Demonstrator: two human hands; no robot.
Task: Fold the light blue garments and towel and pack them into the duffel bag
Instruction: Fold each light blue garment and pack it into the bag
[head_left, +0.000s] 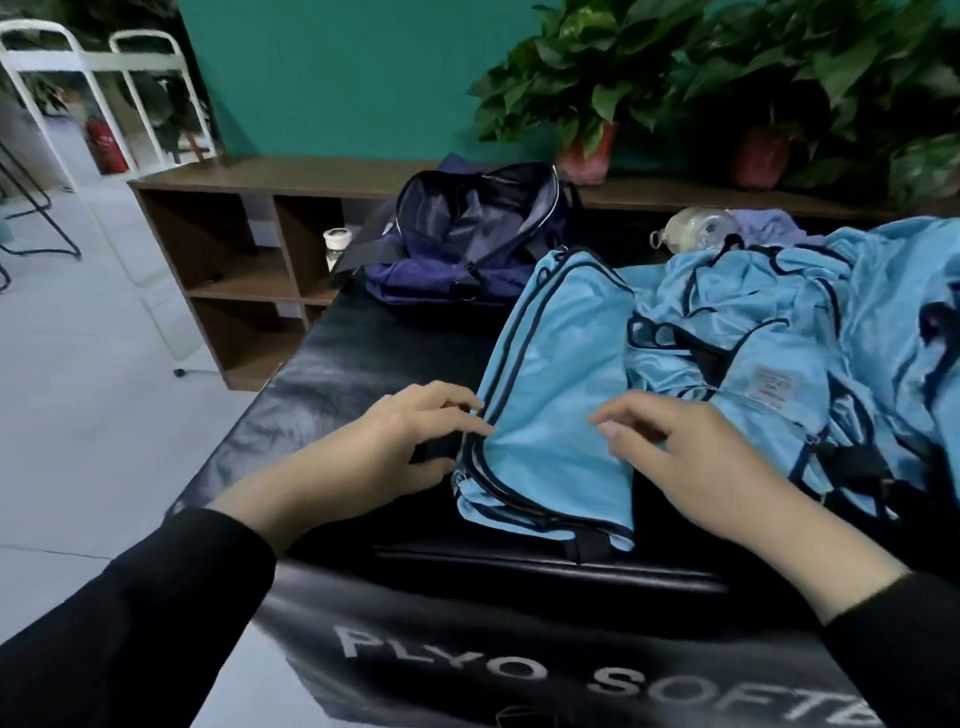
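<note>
The navy duffel bag (467, 234) sits at the far end of the black padded bench (363, 364), unzipped and gaping; what lies inside cannot be made out. A folded light blue garment (550, 395) with dark piping lies flat on the bench nearer the person, between the two hands and well apart from the bag. To its right, a heap of unfolded light blue garments (779, 332) spreads toward the bench edge. The left hand (410, 441) rests at the folded garment's left edge, its grip loosely curled with fingertips touching the piped seam. The right hand (691, 457) lies over the garment's right side, fingers relaxed and slightly bent, pressing on the cloth without pinching it. Behind the heap lie a clear bottle (696, 231) and a pale purple cloth (774, 226), and potted plants (587, 104) stand on a low wooden shelf unit (228, 244).
</note>
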